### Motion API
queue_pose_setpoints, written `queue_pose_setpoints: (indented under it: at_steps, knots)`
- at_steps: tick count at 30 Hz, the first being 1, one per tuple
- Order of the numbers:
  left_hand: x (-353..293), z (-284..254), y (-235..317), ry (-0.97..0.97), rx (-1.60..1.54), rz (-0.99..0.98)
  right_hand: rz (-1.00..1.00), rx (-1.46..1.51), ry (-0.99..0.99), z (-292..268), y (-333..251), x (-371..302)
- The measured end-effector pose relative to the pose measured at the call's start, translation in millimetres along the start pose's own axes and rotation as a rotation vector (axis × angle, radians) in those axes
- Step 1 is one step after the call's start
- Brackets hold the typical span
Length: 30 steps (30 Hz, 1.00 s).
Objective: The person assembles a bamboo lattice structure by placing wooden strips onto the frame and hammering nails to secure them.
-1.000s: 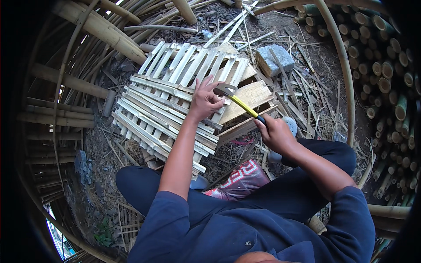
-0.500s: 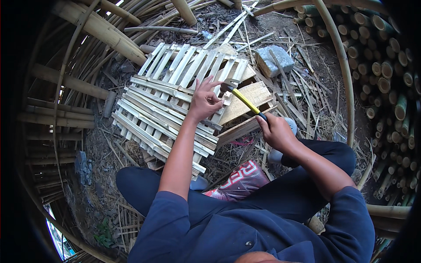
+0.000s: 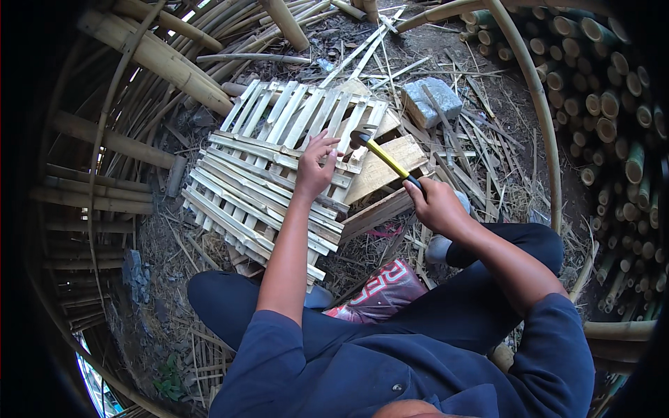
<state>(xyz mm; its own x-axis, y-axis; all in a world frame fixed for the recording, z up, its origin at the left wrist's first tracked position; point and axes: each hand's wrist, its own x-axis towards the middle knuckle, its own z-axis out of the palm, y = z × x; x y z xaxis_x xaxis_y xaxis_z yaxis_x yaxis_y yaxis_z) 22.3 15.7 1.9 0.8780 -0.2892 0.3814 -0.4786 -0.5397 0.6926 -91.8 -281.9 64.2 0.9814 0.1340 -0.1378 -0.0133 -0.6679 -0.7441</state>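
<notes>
A lattice of pale bamboo slats (image 3: 268,164) lies on the ground in front of me, over a wooden block (image 3: 385,169). My left hand (image 3: 316,167) rests on the slats near their right edge, thumb and finger pinched together as if on something small that I cannot make out. My right hand (image 3: 435,204) grips the yellow handle of a hammer (image 3: 376,150), its dark head raised just right of my left fingers. I sit with my legs in dark blue trousers folded under me.
A grey stone block (image 3: 432,101) lies behind the lattice. Thick bamboo poles (image 3: 150,59) are stacked at the left, cut pole ends (image 3: 613,104) are piled at the right, and a bent bamboo hoop (image 3: 540,118) arcs between. Splinters litter the ground. A red patterned cloth (image 3: 380,292) lies by my knee.
The hammer head has lifted and swung slightly up and away from the slats. My left hand has stayed on the lattice with its fingers shifting a little.
</notes>
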Motion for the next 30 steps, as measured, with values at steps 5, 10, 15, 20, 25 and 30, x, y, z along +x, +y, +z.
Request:
queue_pose_setpoints:
  at_steps: [5, 10, 15, 20, 25, 30]
  knots:
    - [4.2, 2.7, 1.3, -0.002, 0.075, -0.051, -0.007, 0.005, -0.012, -2.0, -3.7, 0.6]
    - [9.1, 0.7, 2.9, -0.019, 0.053, -0.081, -0.004, 0.019, -0.013, -3.1, -3.0, 1.2]
    - [29.6, -6.2, 1.7, -0.081, 0.348, -0.173, 0.007, 0.012, -0.002, -7.4, -4.1, 0.8]
    - [27.9, 4.7, -13.6, -0.104, 0.717, -0.030, 0.009, 0.018, -0.003, -8.0, -3.2, 2.5]
    - [31.0, 4.5, -23.8, -0.123, 0.375, -0.099, 0.004, 0.026, -0.025, -2.6, 6.4, 4.7]
    - [45.4, -7.4, -26.4, -0.037, 0.219, -0.240, -0.002, 0.020, -0.040, 0.3, 4.5, 5.8]
